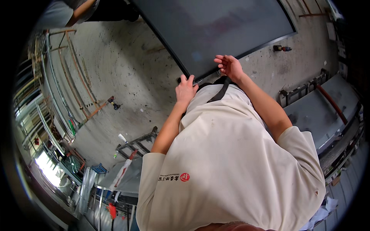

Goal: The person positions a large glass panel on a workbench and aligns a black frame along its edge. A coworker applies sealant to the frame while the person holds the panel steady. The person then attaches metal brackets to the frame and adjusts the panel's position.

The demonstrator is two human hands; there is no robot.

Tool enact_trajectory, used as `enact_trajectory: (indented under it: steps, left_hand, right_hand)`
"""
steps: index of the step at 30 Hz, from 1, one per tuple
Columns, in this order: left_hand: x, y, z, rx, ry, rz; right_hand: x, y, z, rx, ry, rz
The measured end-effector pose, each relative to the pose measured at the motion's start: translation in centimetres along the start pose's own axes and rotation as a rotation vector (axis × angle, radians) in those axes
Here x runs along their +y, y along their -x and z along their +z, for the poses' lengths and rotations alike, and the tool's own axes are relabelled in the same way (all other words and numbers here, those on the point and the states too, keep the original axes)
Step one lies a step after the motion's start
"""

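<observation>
A large dark glass-like panel (227, 30) with a black frame (165, 43) stretches away from my body. My left hand (186, 89) is closed at its near left corner. Small dark and metallic bits show on either side of those fingers, but I cannot make out what they belong to. Over the near edge, to the right, my right hand (231, 69) is raised with its fingers loosely bent and apart, and I see nothing in it. A black strap (221, 92) hangs across the front of my light shirt.
Another person (79, 11) stands at the far left beside the panel. Power drills lie at the left (113, 102) and right (282, 48). Metal racks (50, 73) line the left side. A grey-topped bench (323, 109) stands right, and another grey surface (129, 177) lies near left.
</observation>
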State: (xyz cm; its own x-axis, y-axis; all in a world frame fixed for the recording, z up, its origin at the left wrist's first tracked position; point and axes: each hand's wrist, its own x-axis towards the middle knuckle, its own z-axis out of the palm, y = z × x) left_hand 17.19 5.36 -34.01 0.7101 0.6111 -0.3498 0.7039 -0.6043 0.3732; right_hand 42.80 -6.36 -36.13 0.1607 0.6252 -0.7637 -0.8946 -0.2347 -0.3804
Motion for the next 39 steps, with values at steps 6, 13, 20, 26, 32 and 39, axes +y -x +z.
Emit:
enact_trajectory:
  steps: [6,13,20,26,32,39]
  left_hand:
    - [0.7,-0.4,0.0,-0.003,0.02,-0.023]
    - [1.3,-0.7,-0.2,-0.028,-0.029,-0.064]
    - [1.0,-0.4,0.7,-0.03,0.024,-0.043]
    - [-0.2,-0.4,1.4,0.013,-0.005,-0.029]
    - [1.4,-0.2,-0.6,-0.052,0.097,-0.082]
    - [1.2,-0.1,-0.6,-0.085,0.11,-0.087]
  right_hand:
    - [0.2,0.0,-1.5,0.046,-0.035,-0.025]
    - [-0.7,0.0,-2.6,0.042,-0.083,-0.058]
    - [-1.2,-0.4,-2.8,0.034,-0.089,-0.075]
    - [0.2,-2.3,-4.2,-0.124,-0.199,-0.103]
    - [-0.9,-1.4,-3.0,0.016,-0.061,-0.041]
    - [-1.9,-1.4,-2.0,0.025,-0.014,-0.023]
